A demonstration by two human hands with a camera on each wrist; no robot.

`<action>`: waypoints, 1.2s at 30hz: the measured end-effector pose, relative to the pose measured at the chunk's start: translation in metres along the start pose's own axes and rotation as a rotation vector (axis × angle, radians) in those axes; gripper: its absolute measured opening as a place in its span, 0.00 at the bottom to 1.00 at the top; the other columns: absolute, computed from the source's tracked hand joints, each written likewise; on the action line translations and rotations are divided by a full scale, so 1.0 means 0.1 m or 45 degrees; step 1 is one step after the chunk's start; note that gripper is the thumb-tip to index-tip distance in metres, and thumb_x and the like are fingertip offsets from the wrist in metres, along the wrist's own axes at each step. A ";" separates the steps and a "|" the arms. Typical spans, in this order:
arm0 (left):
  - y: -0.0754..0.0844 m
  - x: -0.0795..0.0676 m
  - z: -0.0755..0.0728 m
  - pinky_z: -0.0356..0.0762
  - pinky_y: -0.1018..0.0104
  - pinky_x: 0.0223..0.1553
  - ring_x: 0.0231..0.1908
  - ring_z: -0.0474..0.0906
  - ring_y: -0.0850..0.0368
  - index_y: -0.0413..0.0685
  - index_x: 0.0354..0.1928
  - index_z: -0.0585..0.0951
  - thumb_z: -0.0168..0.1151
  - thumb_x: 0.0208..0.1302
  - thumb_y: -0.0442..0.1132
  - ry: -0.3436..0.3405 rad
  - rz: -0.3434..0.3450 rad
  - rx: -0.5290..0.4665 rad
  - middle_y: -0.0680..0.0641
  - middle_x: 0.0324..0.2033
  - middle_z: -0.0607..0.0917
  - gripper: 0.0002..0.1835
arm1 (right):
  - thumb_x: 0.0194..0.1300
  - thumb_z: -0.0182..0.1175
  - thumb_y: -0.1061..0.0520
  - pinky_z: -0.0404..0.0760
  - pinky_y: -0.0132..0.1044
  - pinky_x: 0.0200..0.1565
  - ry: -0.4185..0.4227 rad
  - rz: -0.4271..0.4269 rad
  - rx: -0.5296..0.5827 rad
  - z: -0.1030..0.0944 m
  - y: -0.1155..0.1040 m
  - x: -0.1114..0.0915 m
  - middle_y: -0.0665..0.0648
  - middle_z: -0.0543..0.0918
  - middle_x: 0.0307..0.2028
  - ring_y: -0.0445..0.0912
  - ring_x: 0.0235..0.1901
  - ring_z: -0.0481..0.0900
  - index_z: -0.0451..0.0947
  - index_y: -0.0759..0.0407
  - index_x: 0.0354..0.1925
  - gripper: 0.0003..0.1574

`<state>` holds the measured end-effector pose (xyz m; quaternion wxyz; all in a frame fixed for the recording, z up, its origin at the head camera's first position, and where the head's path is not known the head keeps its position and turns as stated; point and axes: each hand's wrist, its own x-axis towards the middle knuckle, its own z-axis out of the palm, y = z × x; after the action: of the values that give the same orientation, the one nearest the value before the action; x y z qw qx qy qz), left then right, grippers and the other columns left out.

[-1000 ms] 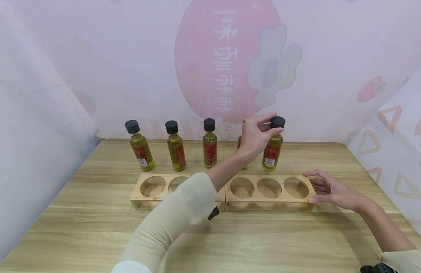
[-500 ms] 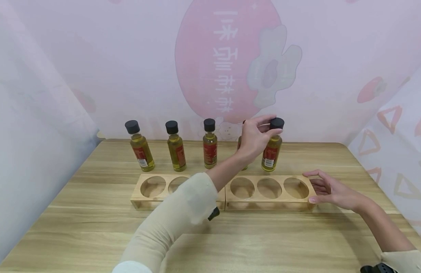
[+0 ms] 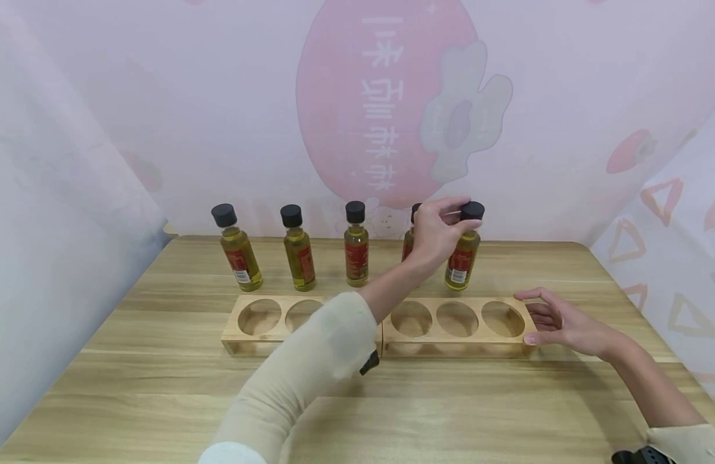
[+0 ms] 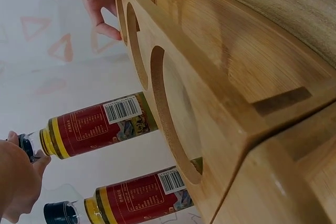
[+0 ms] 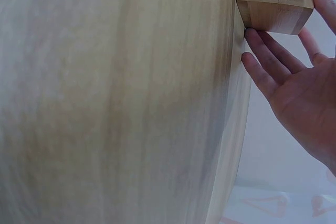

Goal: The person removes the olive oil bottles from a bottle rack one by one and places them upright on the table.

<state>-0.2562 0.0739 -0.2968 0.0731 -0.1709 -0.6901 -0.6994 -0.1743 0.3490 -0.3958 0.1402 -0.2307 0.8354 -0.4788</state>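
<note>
My left hand (image 3: 437, 235) pinches the black cap of the rightmost oil bottle (image 3: 463, 261) between thumb and fingers. That bottle stands upright behind the wooden rack (image 3: 475, 341), its red label and barcode toward me. Beside it, the fourth bottle (image 4: 142, 198) is partly covered by my hand in the head view. At the rack's right end, my right hand (image 3: 572, 327) holds the corners, thumb at the front and index finger at the back. In the right wrist view its other fingers lie by the end face (image 5: 275, 17). My left sleeve hides the rack's middle.
Three more oil bottles stand in a row to the left: one at far left (image 3: 239, 258), another (image 3: 300, 258), and one mid-table (image 3: 356, 254). The rack has two sections meeting at a seam, with round holes. A printed cloth (image 3: 218, 116) hangs behind the table (image 3: 131, 374).
My left forearm has shifted slightly right, uncovering more of the fourth bottle's cap. The pinched bottle has wobbled very slightly left, then back right. My right hand and the rack stay put.
</note>
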 end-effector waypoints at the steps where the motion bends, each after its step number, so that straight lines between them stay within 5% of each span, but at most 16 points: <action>1: -0.01 0.00 0.00 0.86 0.73 0.47 0.49 0.89 0.45 0.34 0.57 0.85 0.75 0.58 0.25 0.001 -0.003 0.010 0.36 0.52 0.88 0.23 | 0.69 0.67 0.64 0.74 0.22 0.59 0.000 0.001 -0.003 0.00 0.00 0.00 0.81 0.60 0.72 0.30 0.65 0.68 0.59 0.65 0.71 0.40; 11: -0.08 0.02 0.04 0.86 0.74 0.46 0.48 0.89 0.46 0.35 0.56 0.86 0.76 0.58 0.26 0.010 0.013 0.055 0.37 0.51 0.88 0.22 | 0.68 0.68 0.65 0.74 0.22 0.59 0.008 -0.005 -0.016 0.00 -0.01 0.00 0.81 0.60 0.73 0.35 0.66 0.69 0.60 0.66 0.71 0.40; 22: -0.16 0.05 0.09 0.86 0.74 0.44 0.48 0.89 0.44 0.32 0.56 0.85 0.76 0.57 0.25 0.015 0.041 0.049 0.35 0.50 0.88 0.22 | 0.68 0.67 0.66 0.73 0.21 0.59 0.000 -0.020 0.016 0.01 0.01 0.01 0.82 0.59 0.72 0.21 0.61 0.66 0.59 0.67 0.71 0.40; 30: -0.19 0.07 0.11 0.86 0.74 0.43 0.48 0.89 0.45 0.33 0.55 0.86 0.76 0.57 0.26 0.045 0.030 0.057 0.36 0.50 0.88 0.22 | 0.68 0.68 0.65 0.74 0.22 0.59 0.020 0.001 -0.023 -0.01 0.00 0.00 0.79 0.60 0.73 0.38 0.67 0.69 0.60 0.64 0.71 0.40; 36: -0.22 0.09 0.12 0.87 0.74 0.43 0.47 0.89 0.45 0.34 0.54 0.87 0.77 0.57 0.26 0.070 0.027 0.067 0.36 0.50 0.89 0.21 | 0.68 0.68 0.65 0.74 0.22 0.59 0.011 -0.002 0.007 0.00 0.02 0.01 0.80 0.59 0.73 0.22 0.62 0.65 0.60 0.65 0.71 0.40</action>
<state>-0.2701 0.0882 -0.3144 0.1038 -0.1568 -0.7042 -0.6846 -0.1757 0.3496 -0.3976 0.1370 -0.2289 0.8344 -0.4822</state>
